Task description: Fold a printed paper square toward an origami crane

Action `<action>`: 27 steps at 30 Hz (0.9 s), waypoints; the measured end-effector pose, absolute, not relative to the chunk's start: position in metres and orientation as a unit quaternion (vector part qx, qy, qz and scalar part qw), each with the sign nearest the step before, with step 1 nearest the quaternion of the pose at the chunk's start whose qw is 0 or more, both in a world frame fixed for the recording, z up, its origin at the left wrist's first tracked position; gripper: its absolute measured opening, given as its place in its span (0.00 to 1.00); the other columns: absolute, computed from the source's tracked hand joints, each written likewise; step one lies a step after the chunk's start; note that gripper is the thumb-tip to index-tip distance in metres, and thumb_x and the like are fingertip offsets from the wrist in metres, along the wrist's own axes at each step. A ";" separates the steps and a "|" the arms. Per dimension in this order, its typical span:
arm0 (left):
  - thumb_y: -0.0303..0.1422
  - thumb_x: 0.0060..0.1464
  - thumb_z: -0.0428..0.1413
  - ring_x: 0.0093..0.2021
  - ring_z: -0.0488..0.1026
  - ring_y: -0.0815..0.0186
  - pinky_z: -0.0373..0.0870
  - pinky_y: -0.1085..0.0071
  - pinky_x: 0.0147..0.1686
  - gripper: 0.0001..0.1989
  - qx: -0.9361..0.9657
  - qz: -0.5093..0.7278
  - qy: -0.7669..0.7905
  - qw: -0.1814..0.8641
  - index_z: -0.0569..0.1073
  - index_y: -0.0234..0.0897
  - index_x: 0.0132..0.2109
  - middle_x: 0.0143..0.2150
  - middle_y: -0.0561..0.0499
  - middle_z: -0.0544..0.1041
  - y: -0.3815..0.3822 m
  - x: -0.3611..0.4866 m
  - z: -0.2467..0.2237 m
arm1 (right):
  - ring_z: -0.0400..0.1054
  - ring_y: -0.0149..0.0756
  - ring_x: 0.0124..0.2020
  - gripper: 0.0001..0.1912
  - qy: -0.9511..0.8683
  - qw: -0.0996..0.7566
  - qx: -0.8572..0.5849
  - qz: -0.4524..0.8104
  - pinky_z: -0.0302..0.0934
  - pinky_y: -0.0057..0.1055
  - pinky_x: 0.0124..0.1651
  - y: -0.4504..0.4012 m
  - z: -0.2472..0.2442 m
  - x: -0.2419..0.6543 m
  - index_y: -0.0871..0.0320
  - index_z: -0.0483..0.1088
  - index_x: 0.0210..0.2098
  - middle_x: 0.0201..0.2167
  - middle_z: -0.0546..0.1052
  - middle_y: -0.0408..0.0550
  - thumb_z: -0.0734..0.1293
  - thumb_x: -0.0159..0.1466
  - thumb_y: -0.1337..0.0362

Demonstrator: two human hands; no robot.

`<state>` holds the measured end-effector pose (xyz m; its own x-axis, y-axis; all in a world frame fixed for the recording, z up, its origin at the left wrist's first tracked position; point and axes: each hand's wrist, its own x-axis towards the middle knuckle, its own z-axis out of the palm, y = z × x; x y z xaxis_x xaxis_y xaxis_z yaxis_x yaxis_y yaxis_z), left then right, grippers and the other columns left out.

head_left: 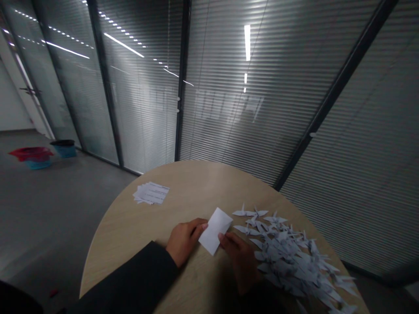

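A white rectangular paper slip (pixel 214 231) is held tilted just above the round pale-wood table (pixel 193 192). My left hand (pixel 185 240) pinches its left edge, and my right hand (pixel 238 261) grips its lower right edge. To the right of my right hand lies a large heap of folded white paper cranes (pixel 288 257), with its nearest cranes almost touching that hand. Farther off, at the table's far left, sits a small stack of printed paper slips (pixel 151 192).
Glass partitions with grey slatted blinds (pixel 262 87) curve around the far side of the table. On the grey floor (pixel 65 209) at the left stand a blue bin with a red liner (pixel 32 158) and a blue bin with a black liner (pixel 63 148).
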<state>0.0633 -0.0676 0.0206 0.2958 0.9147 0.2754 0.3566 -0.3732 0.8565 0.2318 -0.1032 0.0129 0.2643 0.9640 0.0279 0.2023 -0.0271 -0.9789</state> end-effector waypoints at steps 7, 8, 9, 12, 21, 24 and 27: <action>0.35 0.59 0.49 0.40 0.72 0.60 0.69 0.65 0.42 0.18 0.771 0.389 0.447 0.233 0.72 0.42 0.55 0.39 0.45 0.73 -0.073 0.066 0.020 | 0.71 0.42 0.28 0.15 -0.505 0.507 -0.607 0.345 0.64 0.33 0.32 -0.106 0.012 0.226 0.53 0.74 0.21 0.22 0.78 0.45 0.69 0.48 0.48; 0.34 0.59 0.48 0.40 0.72 0.60 0.69 0.65 0.43 0.19 0.773 0.395 0.432 0.246 0.71 0.41 0.55 0.40 0.45 0.73 -0.072 0.067 0.018 | 0.71 0.41 0.28 0.15 -0.507 0.509 -0.609 0.336 0.64 0.33 0.32 -0.106 0.010 0.227 0.53 0.74 0.21 0.22 0.78 0.44 0.69 0.49 0.48; 0.34 0.59 0.48 0.41 0.72 0.61 0.69 0.66 0.44 0.19 0.773 0.399 0.417 0.262 0.71 0.41 0.56 0.41 0.45 0.74 -0.072 0.068 0.017 | 0.71 0.41 0.27 0.15 -0.510 0.511 -0.609 0.329 0.64 0.32 0.32 -0.105 0.009 0.227 0.53 0.74 0.21 0.22 0.78 0.44 0.69 0.49 0.48; 0.35 0.60 0.48 0.43 0.73 0.61 0.68 0.65 0.47 0.19 0.771 0.402 0.393 0.300 0.70 0.41 0.56 0.44 0.45 0.75 -0.071 0.070 0.015 | 0.71 0.40 0.27 0.15 -0.518 0.510 -0.605 0.325 0.64 0.32 0.32 -0.105 0.007 0.228 0.53 0.74 0.22 0.22 0.77 0.44 0.69 0.49 0.48; 0.27 0.59 0.45 0.47 0.73 0.61 0.68 0.65 0.49 0.22 0.777 0.419 0.346 0.319 0.68 0.40 0.59 0.47 0.43 0.77 -0.071 0.069 0.013 | 0.72 0.45 0.31 0.19 -0.449 0.549 -0.570 0.415 0.67 0.34 0.33 -0.101 0.006 0.231 0.55 0.73 0.26 0.25 0.78 0.46 0.71 0.47 0.45; 0.24 0.58 0.45 0.51 0.71 0.61 0.66 0.65 0.52 0.24 0.782 0.432 0.307 0.327 0.67 0.41 0.59 0.51 0.43 0.75 -0.070 0.066 0.015 | 0.73 0.46 0.34 0.19 -0.410 0.568 -0.530 0.478 0.68 0.35 0.35 -0.099 0.005 0.235 0.56 0.74 0.30 0.30 0.79 0.48 0.72 0.47 0.48; 0.26 0.58 0.48 0.53 0.70 0.61 0.65 0.65 0.54 0.20 0.781 0.434 0.291 0.343 0.72 0.40 0.55 0.52 0.43 0.74 -0.069 0.063 0.016 | 0.73 0.44 0.34 0.16 -0.397 0.569 -0.499 0.520 0.67 0.33 0.34 -0.099 0.001 0.235 0.56 0.74 0.31 0.32 0.79 0.48 0.72 0.49 0.51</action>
